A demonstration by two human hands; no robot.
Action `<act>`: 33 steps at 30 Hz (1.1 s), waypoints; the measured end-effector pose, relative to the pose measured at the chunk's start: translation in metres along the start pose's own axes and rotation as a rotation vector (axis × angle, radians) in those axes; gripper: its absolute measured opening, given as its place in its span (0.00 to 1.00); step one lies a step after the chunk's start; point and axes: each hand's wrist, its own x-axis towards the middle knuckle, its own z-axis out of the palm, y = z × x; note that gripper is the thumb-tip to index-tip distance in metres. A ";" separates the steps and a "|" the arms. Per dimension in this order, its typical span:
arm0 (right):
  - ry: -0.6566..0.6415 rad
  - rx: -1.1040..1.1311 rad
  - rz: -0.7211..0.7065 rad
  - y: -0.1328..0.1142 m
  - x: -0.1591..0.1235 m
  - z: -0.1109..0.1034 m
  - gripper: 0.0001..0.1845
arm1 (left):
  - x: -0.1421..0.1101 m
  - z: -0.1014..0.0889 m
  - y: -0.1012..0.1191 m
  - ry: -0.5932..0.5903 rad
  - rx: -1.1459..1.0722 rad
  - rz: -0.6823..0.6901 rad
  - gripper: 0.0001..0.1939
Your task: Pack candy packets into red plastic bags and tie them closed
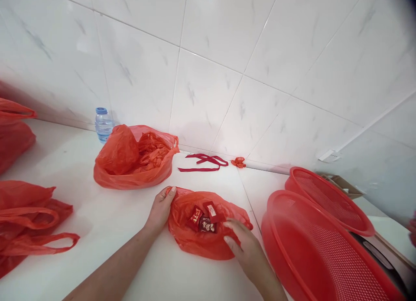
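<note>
In front of me an opened red plastic bag (208,245) rests on the white table. Down inside it lie a few small wrapped packets: a red one with gold lettering (196,216), a dark brown-red one with pale lettering (207,224) and a red one with a pale label (212,210). My left hand (161,209) pinches the bag's upper left rim between thumb and fingers. At the bag's right side, my right hand (243,242) has its thumb and fingers apart, its fingertips close to the labelled packet and the inner wall. I see nothing held in it.
A second red bag (136,179) full of crumpled plastic stands behind, beside a blue-capped water bottle (103,126). Dark red ribbon strips (208,162) lie near the tiled wall. Red mesh baskets (286,249) crowd my right; more red bags (29,218) lie left.
</note>
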 end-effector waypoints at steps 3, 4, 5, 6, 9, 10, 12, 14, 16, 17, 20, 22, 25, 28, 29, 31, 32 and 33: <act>-0.056 -0.079 -0.081 -0.001 -0.004 0.008 0.19 | 0.000 0.000 0.000 -0.012 -0.003 0.002 0.17; -0.073 -0.117 -0.114 -0.001 -0.005 0.010 0.20 | -0.001 0.000 0.000 -0.012 -0.003 0.004 0.17; -0.086 -0.155 -0.144 -0.002 -0.004 0.013 0.23 | -0.001 0.000 0.000 -0.012 -0.002 0.005 0.17; -0.090 -0.190 -0.167 -0.002 -0.004 0.016 0.25 | -0.001 0.000 0.000 -0.010 0.000 0.006 0.17; -0.044 -0.259 -0.190 -0.004 -0.001 0.020 0.23 | -0.001 0.001 0.002 -0.003 0.000 0.006 0.17; -0.009 -0.268 -0.191 -0.005 0.000 0.019 0.20 | -0.001 0.001 0.002 0.001 -0.003 0.001 0.17; 0.082 -0.274 -0.202 -0.012 0.001 0.014 0.16 | -0.001 0.001 0.003 0.006 -0.007 -0.004 0.18; 0.139 -0.270 -0.232 -0.020 -0.001 0.005 0.14 | -0.001 0.001 0.002 0.001 -0.005 0.001 0.18; 0.134 -0.243 -0.279 -0.025 -0.004 -0.005 0.11 | 0.000 0.001 0.001 -0.010 -0.004 0.013 0.18; 0.127 -0.220 -0.305 -0.026 -0.008 -0.010 0.09 | 0.000 0.000 0.001 -0.014 -0.006 0.017 0.18; 0.198 -0.159 -0.317 -0.012 -0.022 -0.017 0.06 | 0.000 0.001 0.001 -0.012 -0.018 0.026 0.18; 0.280 -0.153 -0.262 0.007 -0.035 -0.015 0.08 | 0.000 0.002 0.001 -0.001 -0.028 0.029 0.19; 0.394 -0.170 -0.116 0.038 -0.051 -0.008 0.11 | 0.001 0.003 0.002 0.009 -0.044 0.021 0.19; 0.465 -0.222 0.019 0.055 -0.059 -0.004 0.16 | 0.001 0.002 0.002 0.002 -0.035 0.009 0.18; 0.469 -0.223 0.045 0.055 -0.058 -0.003 0.16 | 0.001 0.002 0.002 0.003 -0.027 0.007 0.18; 0.466 -0.171 0.086 0.048 -0.053 -0.003 0.17 | 0.001 0.002 0.002 0.012 -0.012 0.005 0.18; 0.467 -0.126 0.106 0.041 -0.049 -0.003 0.17 | 0.000 0.002 0.003 0.017 -0.006 0.002 0.18; 0.478 -0.077 0.126 0.033 -0.044 -0.003 0.18 | 0.000 0.002 0.003 0.021 -0.003 -0.001 0.18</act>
